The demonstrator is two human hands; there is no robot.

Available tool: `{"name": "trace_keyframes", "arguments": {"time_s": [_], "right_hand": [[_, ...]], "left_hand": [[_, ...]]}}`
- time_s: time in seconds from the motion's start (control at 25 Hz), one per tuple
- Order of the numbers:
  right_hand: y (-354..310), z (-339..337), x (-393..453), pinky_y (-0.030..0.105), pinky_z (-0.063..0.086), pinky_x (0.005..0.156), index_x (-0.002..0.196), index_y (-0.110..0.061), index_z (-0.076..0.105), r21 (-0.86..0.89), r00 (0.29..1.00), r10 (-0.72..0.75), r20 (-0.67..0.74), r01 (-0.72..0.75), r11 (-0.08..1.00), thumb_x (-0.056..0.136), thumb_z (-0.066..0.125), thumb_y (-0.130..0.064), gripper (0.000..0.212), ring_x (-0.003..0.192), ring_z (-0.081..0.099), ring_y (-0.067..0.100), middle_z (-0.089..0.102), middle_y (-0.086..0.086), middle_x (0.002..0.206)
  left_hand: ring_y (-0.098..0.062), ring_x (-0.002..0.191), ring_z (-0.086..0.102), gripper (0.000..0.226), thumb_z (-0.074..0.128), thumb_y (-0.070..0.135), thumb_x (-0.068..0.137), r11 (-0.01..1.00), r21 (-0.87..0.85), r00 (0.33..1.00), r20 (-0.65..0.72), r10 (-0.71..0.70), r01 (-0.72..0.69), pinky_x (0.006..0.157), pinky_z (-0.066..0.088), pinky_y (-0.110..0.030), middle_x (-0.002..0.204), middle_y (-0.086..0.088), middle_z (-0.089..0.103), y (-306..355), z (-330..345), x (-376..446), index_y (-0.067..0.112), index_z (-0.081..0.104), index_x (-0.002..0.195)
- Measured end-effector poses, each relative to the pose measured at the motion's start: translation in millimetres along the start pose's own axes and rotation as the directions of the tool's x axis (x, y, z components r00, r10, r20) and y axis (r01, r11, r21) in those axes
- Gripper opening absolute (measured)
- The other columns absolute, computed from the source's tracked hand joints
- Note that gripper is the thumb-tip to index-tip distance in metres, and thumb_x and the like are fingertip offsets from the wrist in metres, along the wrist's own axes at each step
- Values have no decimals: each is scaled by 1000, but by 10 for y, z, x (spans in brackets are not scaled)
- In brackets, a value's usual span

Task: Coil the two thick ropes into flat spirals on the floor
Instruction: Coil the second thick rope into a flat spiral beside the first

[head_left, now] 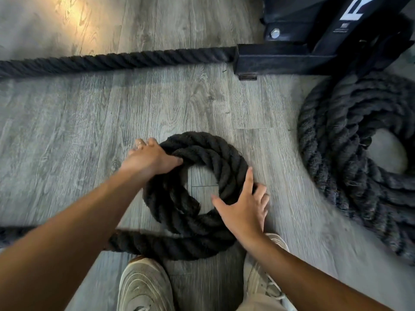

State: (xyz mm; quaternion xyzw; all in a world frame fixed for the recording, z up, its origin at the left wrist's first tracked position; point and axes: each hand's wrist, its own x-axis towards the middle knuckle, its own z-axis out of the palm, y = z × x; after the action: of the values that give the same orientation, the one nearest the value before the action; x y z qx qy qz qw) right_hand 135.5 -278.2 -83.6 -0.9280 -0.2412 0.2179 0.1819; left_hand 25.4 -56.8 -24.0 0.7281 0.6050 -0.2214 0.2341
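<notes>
A thick black twisted rope forms a small flat coil [208, 158] on the grey wood floor in the middle of the view, with a bare patch of floor in its centre. Its loose tail [157, 243] runs off to the left along the near side. My left hand [149, 158] grips the coil's upper left edge, thumb over the inner turn. My right hand [244, 208] lies spread on the coil's lower right edge, fingers apart. A larger coil of the same kind of rope [350, 158] sits at the right.
A black metal rack base [280, 60] with a bolt stands at the top right. A straight stretch of rope [112, 61] runs left from it across the floor. My two pale shoes [143, 286] stand just below the small coil.
</notes>
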Motion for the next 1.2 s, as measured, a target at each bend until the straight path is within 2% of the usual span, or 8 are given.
{"name": "trace_keyframes", "arguments": {"time_s": [0.2, 0.28, 0.48, 0.6, 0.72, 0.92, 1.04, 1.2], "right_hand": [[-80, 1, 98, 48, 31, 106, 159, -26, -1, 48, 998, -56, 4, 56, 997, 71, 67, -62, 117, 118, 28, 29, 26, 5, 130], [-73, -15, 133, 49, 32, 106, 159, -27, -2, 33, 996, -81, 21, 80, 996, 71, 67, -62, 118, 120, 26, 29, 25, 6, 132], [-261, -287, 880, 54, 30, 111, 154, -41, -17, -138, 853, -309, 421, 396, 908, 78, 70, -61, 117, 145, 12, 35, 5, 6, 159], [-570, -333, 1204, 57, 28, 113, 153, -47, -17, -256, 758, -405, 511, 584, 771, 80, 68, -56, 113, 144, 16, 35, 11, 6, 160], [-630, -222, 1103, 57, 28, 112, 154, -50, -11, -256, 796, -448, 408, 571, 780, 81, 64, -56, 105, 140, 23, 35, 18, 5, 158], [-67, 38, 267, 59, 35, 102, 159, -27, 1, -208, 963, -237, -125, 208, 956, 73, 49, -84, 114, 128, 37, 36, 33, 16, 149], [40, 105, 72, 57, 33, 101, 159, -22, 4, -182, 985, -116, -130, 91, 979, 71, 50, -84, 118, 125, 34, 35, 33, 15, 144], [25, 87, 127, 54, 35, 103, 159, -18, 6, -84, 984, -147, -96, 139, 987, 73, 48, -74, 111, 124, 31, 33, 29, 14, 143]], "left_hand": [[-45, 139, 31, 87, 48, 70, 88, 897, 141, 903, -32, 428, -420, 113, 32, -54, 163, -12, 18, 187, 47, 186, 43, 2, 157], [-46, 128, 40, 81, 37, 69, 93, 871, 241, 886, -76, 457, -428, 107, 39, -54, 161, -12, 22, 92, 184, 173, 40, -1, 158], [-48, 134, 39, 88, 30, 73, 91, 985, 105, 971, -182, 154, -137, 109, 34, -52, 160, -23, 22, -270, 417, -60, 28, -2, 160], [-52, 136, 37, 94, 31, 75, 89, 999, -34, 992, -124, -23, 19, 109, 34, -55, 161, -26, 16, -466, 567, -285, 25, -7, 159], [-49, 140, 34, 100, 38, 77, 87, 984, -162, 994, -68, -90, 78, 111, 32, -54, 161, -29, 11, -531, 606, -312, 25, -8, 159], [-47, 149, 12, 114, 60, 75, 77, 991, -132, 999, -38, -37, 32, 117, 21, -55, 163, -25, 4, -509, 369, -34, 31, -7, 158], [-46, 147, 14, 108, 62, 75, 75, 977, -113, 981, -99, 169, -180, 118, 21, -54, 163, -19, 9, -323, 157, 170, 39, 2, 157], [-42, 136, 35, 84, 48, 69, 88, 906, 44, 895, -143, 423, -421, 112, 34, -52, 156, -13, 31, -158, 175, 270, 43, 8, 157]]}}
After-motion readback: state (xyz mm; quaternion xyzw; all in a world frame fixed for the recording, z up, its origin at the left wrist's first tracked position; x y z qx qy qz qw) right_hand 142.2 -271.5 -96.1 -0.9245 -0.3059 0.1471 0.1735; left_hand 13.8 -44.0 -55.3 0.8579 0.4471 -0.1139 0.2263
